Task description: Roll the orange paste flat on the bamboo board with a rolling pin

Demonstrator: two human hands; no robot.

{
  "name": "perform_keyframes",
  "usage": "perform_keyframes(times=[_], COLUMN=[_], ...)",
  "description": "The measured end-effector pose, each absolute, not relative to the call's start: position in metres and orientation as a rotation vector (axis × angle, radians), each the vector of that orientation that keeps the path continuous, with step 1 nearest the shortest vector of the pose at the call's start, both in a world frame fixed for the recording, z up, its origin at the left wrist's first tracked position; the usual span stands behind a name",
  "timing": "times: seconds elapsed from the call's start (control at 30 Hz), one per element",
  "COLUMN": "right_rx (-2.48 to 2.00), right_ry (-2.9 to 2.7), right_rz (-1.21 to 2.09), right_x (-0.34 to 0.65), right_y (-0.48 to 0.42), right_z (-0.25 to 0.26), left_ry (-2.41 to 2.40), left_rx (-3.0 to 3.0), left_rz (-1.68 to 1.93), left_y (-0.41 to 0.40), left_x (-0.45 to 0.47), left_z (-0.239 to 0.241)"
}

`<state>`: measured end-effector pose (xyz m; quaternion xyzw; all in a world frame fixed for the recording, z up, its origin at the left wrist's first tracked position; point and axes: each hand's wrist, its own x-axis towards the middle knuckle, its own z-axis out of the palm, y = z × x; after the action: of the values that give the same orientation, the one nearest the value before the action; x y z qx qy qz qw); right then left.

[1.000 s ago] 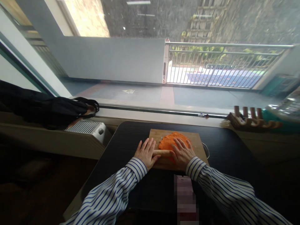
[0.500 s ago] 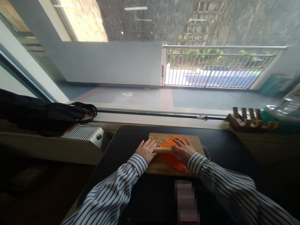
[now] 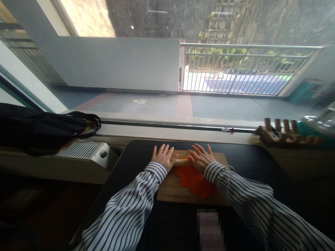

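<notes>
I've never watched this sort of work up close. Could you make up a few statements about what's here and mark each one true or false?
1. The left hand and the right hand both rest on the rolling pin. True.
2. The orange sheet lies on a wooden board. True.
3. The right hand is clenched in a fist. False: its fingers are spread.
4. The orange sheet is a neat square. False: its outline is uneven.
5. Both sleeves are striped. True.
6. The board lies on a white table. False: the table is dark.
</notes>
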<state>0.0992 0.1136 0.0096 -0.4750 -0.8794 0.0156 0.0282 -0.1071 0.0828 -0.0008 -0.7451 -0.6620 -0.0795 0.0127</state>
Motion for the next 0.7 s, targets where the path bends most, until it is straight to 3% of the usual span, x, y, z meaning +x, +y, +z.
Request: perform_keyframes(times=[0.43, 0.7], right_rx=[-1.501, -1.059], right_ry=[-2.697, -2.68], right_rz=[0.142, -0.046], right_x=[0.102, 0.115], right_y=[0.086, 0.084], right_z=[0.012, 0.004], left_ry=[-1.966, -1.743], left_rx=[-2.413, -2.571], left_rz=[-0.231, -0.264], left_y=[0.066, 0.057], left_x=[-0.106, -0.115], left_z=[0.001, 0.001])
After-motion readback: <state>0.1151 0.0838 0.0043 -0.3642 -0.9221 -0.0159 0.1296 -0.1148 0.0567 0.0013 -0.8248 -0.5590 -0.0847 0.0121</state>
